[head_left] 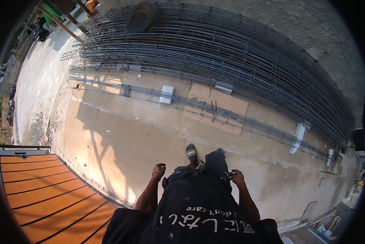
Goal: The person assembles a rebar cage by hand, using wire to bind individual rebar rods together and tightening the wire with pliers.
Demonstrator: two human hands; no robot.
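Note:
My left hand hangs beside my left thigh, its fingers loosely bent and nothing visible in them. On the other side, my right hand is held by my right hip, also with loosely bent fingers and no object showing. Neither hand touches any of the steel. Ahead of my feet lies a long, thin rebar cage, propped on white blocks and passing over flattened cardboard. Two short bar ends stick up from it above the cardboard.
Beyond it, a large stack of rebar cages runs along a rough wall, with a coil of wire on top. An orange slatted panel stands at the near left. My shoe is on the concrete floor.

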